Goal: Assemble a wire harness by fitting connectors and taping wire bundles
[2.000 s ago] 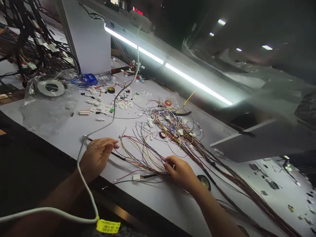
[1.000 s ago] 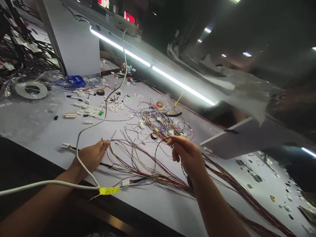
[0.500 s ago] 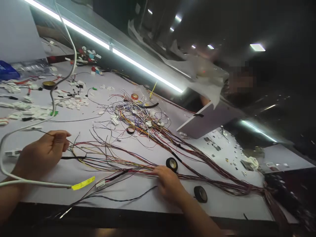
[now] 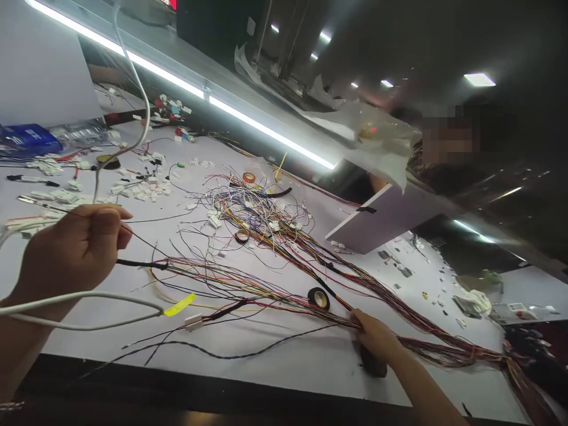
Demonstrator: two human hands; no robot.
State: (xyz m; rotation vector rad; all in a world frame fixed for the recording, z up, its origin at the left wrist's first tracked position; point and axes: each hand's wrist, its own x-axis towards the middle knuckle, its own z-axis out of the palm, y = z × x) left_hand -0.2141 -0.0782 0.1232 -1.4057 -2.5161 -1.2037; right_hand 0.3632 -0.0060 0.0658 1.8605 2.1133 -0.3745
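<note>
My left hand is raised over the table's left side, thumb and forefinger pinching a thin dark wire whose bare tip points left. The wire runs right from my fingers toward a bundle of coloured wires. Further right, my right hand is closed around that wire bundle, above the front edge. Beside it a roll of black tape lies behind the bundle, and a dark roll is partly hidden under the hand. A white connector hangs on a black-sleeved branch in front.
A white cable with a yellow tag crosses in front of my left forearm. Behind lies a tangle of wires with tape rolls. White connectors are scattered at left. A white panel stands at right; a person is beyond it.
My right hand has slid right along the wire bundle. My left hand has risen slightly, and the wire in it now stretches toward the bundle. The camera view has shifted a little.
</note>
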